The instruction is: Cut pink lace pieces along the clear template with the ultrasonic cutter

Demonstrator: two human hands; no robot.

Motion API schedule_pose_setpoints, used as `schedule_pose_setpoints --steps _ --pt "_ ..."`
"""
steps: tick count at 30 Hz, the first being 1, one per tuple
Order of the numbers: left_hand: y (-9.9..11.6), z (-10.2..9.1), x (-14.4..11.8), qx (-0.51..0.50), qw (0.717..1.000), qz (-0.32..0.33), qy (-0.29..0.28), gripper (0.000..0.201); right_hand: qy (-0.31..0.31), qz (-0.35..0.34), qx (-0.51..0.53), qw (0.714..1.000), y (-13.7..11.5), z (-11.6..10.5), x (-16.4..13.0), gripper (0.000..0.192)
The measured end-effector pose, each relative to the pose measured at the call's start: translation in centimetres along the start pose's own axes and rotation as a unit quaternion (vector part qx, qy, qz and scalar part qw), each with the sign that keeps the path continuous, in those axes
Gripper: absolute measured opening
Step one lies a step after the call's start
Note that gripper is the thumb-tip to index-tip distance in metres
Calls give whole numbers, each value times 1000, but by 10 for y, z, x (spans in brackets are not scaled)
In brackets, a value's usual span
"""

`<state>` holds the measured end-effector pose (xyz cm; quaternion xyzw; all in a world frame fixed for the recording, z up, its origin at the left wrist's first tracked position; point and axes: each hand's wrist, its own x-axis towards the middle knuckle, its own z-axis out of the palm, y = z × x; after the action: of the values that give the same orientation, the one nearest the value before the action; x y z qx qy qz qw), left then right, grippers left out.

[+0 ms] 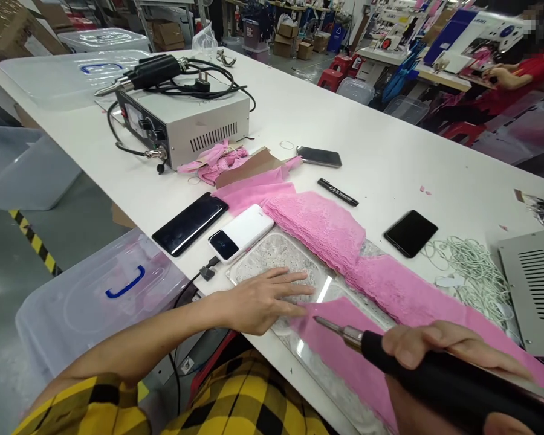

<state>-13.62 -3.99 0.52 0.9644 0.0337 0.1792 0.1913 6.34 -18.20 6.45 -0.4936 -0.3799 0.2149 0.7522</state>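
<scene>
Plastic bin (104,290): clear, with a blue handle on its lid; stands beside the worktop (390,151) at the lower left, below its edge.

Control box (185,118): white metal with side vents, on the worktop at upper left; a black hand tool and coiled cord lie on top of it.

Black phone (190,222): lies flat near the worktop's front edge, just left of the power bank.

Power bank (241,232): white, small lit display, cable plugged into its near end; just beside the glass plate's far corner.

Left hand (263,297): flat, fingers spread wide, palm down; it presses on the glass plate and its fingertips touch the near edge of the pink cloth. It grips nothing.

Glass plate (276,254): clear, over a speckled grey base, near the front edge of the worktop; the pink cloth lies partly across it.

Pink cloth (340,353): a long strip that runs from the middle of the worktop toward the lower right, lace part (321,223) farther back, plain part under the tool tip.

Marker (338,191): black, beyond the lace.

Second black phone (410,232): right of the lace, near a heap of white cord (466,266).

Right hand (439,356): closed around the black handle of the cutting tool (376,345); its metal tip points left, close over the plain pink cloth, just beside the left fingertips.
</scene>
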Motion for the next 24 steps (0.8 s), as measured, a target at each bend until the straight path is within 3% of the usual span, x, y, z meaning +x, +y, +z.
schedule_pose_setpoints --steps 3,6,9,15,24 --pt "6 3 4 -6 997 14 71 34 33 -75 -7 997 6 -23 20 24" --pt "14 9 18 13 994 42 97 29 83 -130 -9 988 16 -36 41 22" --pt "23 20 37 50 993 66 80 28 124 -138 -13 983 22 -38 51 20" --pt "29 40 57 100 991 82 17 29 133 -105 -5 986 23 -29 47 23" --pt "29 39 57 100 992 75 -5 27 124 -108 -5 986 28 -22 49 21"
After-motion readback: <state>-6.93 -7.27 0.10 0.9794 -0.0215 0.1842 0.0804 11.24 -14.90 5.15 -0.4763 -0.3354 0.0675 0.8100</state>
